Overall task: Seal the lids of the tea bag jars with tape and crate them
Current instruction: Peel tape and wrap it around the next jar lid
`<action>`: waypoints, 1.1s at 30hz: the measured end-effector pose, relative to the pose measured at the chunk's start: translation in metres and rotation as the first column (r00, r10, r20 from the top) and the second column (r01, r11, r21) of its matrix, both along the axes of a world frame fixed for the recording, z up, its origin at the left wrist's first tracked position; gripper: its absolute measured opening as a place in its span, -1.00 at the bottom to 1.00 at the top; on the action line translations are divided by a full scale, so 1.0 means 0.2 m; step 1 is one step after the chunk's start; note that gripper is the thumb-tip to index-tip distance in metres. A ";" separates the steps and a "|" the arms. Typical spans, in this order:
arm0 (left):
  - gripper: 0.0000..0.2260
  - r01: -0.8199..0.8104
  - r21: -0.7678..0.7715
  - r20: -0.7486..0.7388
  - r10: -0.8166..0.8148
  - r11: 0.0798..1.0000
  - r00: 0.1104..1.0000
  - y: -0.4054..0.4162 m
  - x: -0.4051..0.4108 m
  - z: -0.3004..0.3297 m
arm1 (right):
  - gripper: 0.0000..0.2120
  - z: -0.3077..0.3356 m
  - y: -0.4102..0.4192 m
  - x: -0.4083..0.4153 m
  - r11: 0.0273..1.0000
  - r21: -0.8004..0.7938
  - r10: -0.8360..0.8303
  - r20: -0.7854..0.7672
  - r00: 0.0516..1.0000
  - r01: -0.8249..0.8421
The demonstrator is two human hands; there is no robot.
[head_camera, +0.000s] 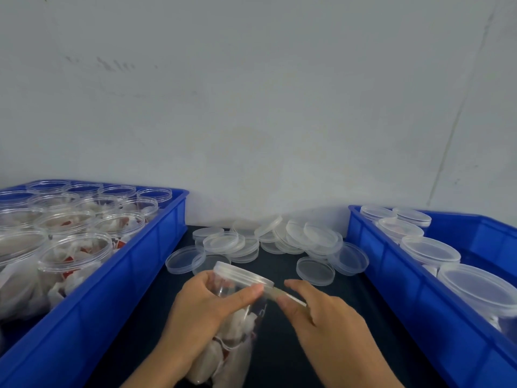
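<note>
Left hand (201, 309) grips lidded tea bag jar (237, 317), thumb at the lid rim. Right hand (321, 312), at 3 o'clock, pinches tape strip (279, 294) running to the lid. Loose lids (279, 236) at 12; blue crates at 9 (145, 264) and 3 (405, 281).

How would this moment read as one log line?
step: taping lid | left hand: grips jar | right hand: pinches tape | crate: holds lidded jars

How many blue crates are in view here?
2. One blue crate sits at the left, holding open jars of tea bags; the other blue crate sits at the right, holding lidded jars. Both run past the frame edges.
</note>
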State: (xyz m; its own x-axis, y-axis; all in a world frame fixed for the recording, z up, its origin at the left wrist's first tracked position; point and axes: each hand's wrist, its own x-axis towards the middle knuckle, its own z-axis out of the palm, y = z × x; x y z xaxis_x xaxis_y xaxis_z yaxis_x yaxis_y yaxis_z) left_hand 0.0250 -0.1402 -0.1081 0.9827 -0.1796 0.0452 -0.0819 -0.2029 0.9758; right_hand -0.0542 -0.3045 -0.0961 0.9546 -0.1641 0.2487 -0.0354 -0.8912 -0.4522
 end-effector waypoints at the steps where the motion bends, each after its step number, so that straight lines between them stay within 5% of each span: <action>1: -0.37 0.013 -0.020 0.001 -0.013 1.000 1.000 0.01 0.00 0.00 | -0.60 0.01 -0.01 0.00 1.000 0.013 0.016 -0.025 1.000 -0.015; 11: -0.49 0.179 -0.214 -0.021 -0.188 0.960 0.982 0.01 -0.01 0.00 | -0.63 -0.03 -0.08 0.04 0.995 0.087 0.055 -0.058 0.997 -0.050; 17: -0.26 0.291 -0.215 0.022 -0.293 0.932 0.956 0.02 0.01 -0.01 | -0.60 -0.04 -0.09 0.05 0.990 0.113 0.091 -0.035 0.995 -0.086; 22: -0.37 0.388 -0.280 0.039 -0.393 0.878 0.919 0.03 0.02 -0.04 | -0.61 -0.05 -0.08 0.06 0.988 0.099 0.122 -0.001 0.992 -0.122; 26: -0.34 0.377 -0.161 0.086 -0.367 0.912 0.926 0.02 0.00 -0.03 | -0.61 -0.07 -0.08 0.06 0.989 0.096 0.109 0.048 0.993 -0.113; 30: -0.38 0.078 0.102 0.356 -0.109 0.992 0.928 -0.01 -0.03 -0.05 | -0.64 -0.08 -0.08 0.05 0.985 0.132 0.100 0.058 0.993 -0.107; 33: -0.32 -0.002 0.311 0.412 -0.133 0.950 0.901 -0.06 -0.08 -0.02 | -0.61 -0.08 -0.07 0.05 0.991 0.101 0.081 0.073 0.994 -0.088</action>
